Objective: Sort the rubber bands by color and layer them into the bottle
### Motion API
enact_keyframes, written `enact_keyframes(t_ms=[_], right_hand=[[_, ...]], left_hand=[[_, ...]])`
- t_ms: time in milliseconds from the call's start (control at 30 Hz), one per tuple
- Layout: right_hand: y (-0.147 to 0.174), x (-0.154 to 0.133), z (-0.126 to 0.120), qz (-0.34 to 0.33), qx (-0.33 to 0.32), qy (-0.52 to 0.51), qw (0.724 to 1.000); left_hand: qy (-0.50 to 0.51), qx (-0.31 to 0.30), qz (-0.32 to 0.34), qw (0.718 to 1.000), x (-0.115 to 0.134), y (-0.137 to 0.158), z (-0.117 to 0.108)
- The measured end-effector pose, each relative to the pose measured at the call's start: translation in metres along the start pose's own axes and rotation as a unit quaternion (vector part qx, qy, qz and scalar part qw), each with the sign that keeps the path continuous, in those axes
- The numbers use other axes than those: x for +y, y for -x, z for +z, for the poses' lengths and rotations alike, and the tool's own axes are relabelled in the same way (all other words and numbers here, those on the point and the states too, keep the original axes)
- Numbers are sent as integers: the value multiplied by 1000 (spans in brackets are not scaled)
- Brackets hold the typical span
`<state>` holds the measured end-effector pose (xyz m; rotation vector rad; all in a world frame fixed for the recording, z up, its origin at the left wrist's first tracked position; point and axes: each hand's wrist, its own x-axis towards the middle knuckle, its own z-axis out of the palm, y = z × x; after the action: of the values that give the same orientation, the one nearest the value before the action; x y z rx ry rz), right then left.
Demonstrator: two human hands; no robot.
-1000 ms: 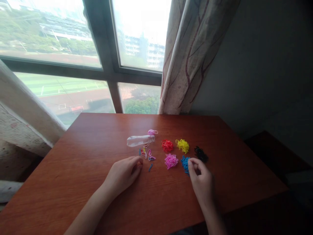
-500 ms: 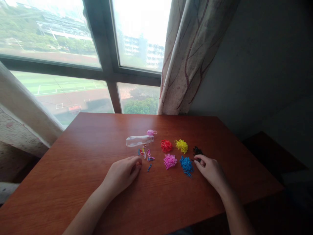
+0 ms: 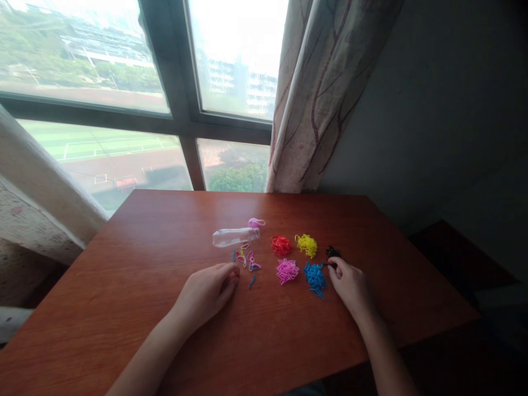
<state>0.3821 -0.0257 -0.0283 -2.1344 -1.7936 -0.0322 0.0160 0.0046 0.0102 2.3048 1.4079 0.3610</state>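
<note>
My right hand (image 3: 348, 279) is closed in a pinch at the near edge of a pile of black rubber bands (image 3: 332, 252). A dark strand, seemingly one black band, shows at its fingertips. Left of it lies a pile of blue rubber bands (image 3: 315, 276). My left hand (image 3: 210, 289) rests on the table with curled fingers and thumb brought together; whatever may be between them is hidden. Just beyond its fingertips are mixed loose bands (image 3: 243, 260) in several colours and a single blue band (image 3: 252, 281).
Piles of red bands (image 3: 281, 245), yellow bands (image 3: 306, 246) and pink bands (image 3: 287, 271) lie mid-table. Behind the loose bands, a clear plastic bottle (image 3: 233, 237) lies on its side beside a pink looped cap (image 3: 256, 223). The wooden table (image 3: 136, 264) meets a window and curtain.
My right hand has shifted slightly away from me and left, closer against the black pile, its fingertips more drawn together. My left hand stays in place.
</note>
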Motion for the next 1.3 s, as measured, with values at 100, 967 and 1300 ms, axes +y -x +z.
enact_keyframes(t_ms=[100,967,1300], right_hand=[[0,-3,0,8,9,7,1000],[12,-28,-18,58,24,-60,996],[49,-122,-5,-90,-15,-241,966]], left_hand=[[3,2,-1,1000,1,0,0],[-6,0,3,1000,0,0,0],[-17,-28,12,999,11,0,2]])
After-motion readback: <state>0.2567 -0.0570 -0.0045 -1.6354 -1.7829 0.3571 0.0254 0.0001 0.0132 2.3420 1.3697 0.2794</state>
